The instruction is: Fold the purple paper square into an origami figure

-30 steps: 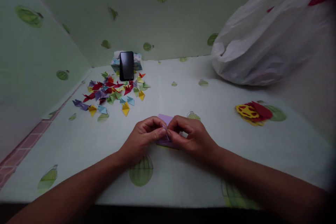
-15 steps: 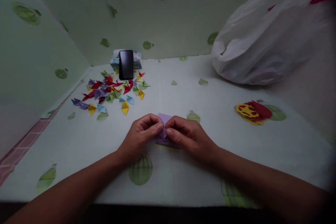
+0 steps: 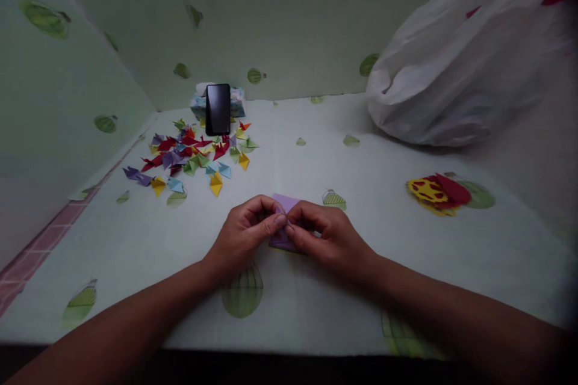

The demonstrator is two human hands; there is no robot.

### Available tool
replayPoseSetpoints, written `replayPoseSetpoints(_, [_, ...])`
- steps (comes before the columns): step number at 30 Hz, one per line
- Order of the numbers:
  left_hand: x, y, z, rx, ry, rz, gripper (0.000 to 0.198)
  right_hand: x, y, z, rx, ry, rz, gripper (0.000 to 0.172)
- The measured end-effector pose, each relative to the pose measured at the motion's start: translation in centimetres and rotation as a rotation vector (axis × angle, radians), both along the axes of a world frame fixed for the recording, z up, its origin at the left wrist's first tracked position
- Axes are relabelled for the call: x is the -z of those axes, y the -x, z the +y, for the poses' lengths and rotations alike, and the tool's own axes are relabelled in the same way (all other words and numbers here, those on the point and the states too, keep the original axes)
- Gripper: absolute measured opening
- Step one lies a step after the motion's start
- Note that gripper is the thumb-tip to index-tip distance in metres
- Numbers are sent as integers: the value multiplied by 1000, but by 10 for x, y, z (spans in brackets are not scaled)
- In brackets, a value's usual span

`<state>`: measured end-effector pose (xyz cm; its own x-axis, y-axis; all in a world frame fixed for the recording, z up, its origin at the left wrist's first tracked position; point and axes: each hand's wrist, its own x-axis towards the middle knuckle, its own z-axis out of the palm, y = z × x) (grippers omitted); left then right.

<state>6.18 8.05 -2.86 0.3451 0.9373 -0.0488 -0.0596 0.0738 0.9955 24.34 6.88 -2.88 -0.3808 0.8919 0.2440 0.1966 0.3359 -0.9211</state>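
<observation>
Head view: your left hand (image 3: 246,227) and right hand (image 3: 332,237) meet over table (image 3: 311,171), fingertips pinching small purple paper piece (image 3: 283,213), mostly hidden. Purple sheets (image 3: 284,200) lie just beneath your hands. Beyond your left hand, colourful folded paper shapes (image 3: 194,159) lie heaped; phone (image 3: 218,109) stands before tissue box (image 3: 238,102). Rightward: red and yellow cutouts (image 3: 428,190), white bag (image 3: 451,78) behind.

The pale bench (image 3: 307,307) (its cover printed with green balloons (image 3: 242,295)) bears, toward the back, scattered small folded papers (image 3: 174,159), a tissue box (image 3: 238,102), a phone (image 3: 217,109) and a white plastic bag (image 3: 442,84); red-and-yellow cut-outs (image 3: 427,190) and purple paper (image 3: 285,201) lie nearer the front.
</observation>
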Motion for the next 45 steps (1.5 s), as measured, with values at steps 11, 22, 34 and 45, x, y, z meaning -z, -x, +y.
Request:
replayPoseSetpoints(11, [2, 1, 0, -2, 28, 31, 22, 1, 2, 2, -36, 291, 102, 23])
replayPoseSetpoints(22, [2, 0, 0, 3, 69, -7, 18, 2, 0, 5, -94, 505, 314, 24])
replayPoseSetpoints(34, [5, 1, 1, 5, 95, -44, 16, 1, 1, 4, -51, 428, 231, 22])
replayPoseSetpoints(45, [2, 0, 2, -27, -94, -16, 9, 0, 0, 1, 67, -22, 22, 13])
